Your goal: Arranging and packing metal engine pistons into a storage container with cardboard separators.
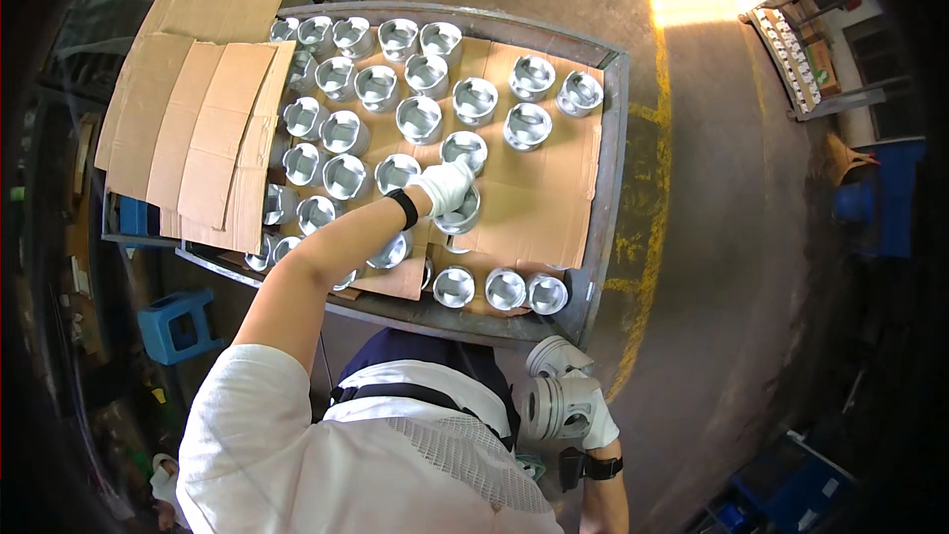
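Note:
My left hand (447, 187), in a white glove, reaches over the cart with its fingers closed on the rim of a silver metal piston (459, 218). Another piston (464, 150) stands just beyond that hand. Many more stand upright in loose rows on brown cardboard (534, 198), their hollowed crowns facing up. Low at my right side, my gloved right hand (601, 422) grips a piston (547, 407) with ring grooves and a pin hole. A second piston (560, 357) shows just above it, seemingly in the same hand; its contact with the fingers is hidden.
A raised metal rim (615, 138) borders the cart. Stacked cardboard sheets (188, 129) cover its left end. A blue plastic stool (180, 326) stands at left. A yellow line (657, 237) runs along the floor at right; farther off stands a rack (788, 59) holding small parts.

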The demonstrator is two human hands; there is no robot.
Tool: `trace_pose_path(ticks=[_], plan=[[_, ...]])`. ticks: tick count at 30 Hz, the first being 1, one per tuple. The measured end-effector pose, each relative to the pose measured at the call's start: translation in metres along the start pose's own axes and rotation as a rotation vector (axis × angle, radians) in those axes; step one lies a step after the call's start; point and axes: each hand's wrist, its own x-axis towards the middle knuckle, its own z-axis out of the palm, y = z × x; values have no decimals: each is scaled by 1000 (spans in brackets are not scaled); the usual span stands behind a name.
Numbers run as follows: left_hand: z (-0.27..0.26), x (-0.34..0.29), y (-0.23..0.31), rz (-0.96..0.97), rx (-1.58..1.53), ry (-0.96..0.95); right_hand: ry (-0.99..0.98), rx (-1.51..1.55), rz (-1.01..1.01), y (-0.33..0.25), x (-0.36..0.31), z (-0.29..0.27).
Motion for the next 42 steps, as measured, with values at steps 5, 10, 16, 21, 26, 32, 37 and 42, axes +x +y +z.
trace_pose_path(ticks=[5, 10, 16, 21, 26, 32, 37, 42], plan=[[-2, 36, -17, 42, 93, -284, 1, 21, -46, -12, 3, -9], [-22, 30, 8, -162, 20, -248, -15, 57, -59, -10, -3, -21], [-11, 2, 7, 138, 216, -196, -80, 80, -50, -4, -14, -36], [-42, -115, 63, -18, -411, -130, -221, -275, -101, -22, -15, -49], [-13, -284, 78, 133, -1273, 83, -256, 188, 364, -63, 20, -29], [56, -465, 137, -537, -1798, 540, -666, -266, 139, -66, 106, 1], [87, -579, 204, -643, -2140, 1173, -855, -1168, -476, -56, 193, 48], [130, -663, 281, -466, -2165, 1745, -1292, -1663, -1176, -42, 118, 216]])
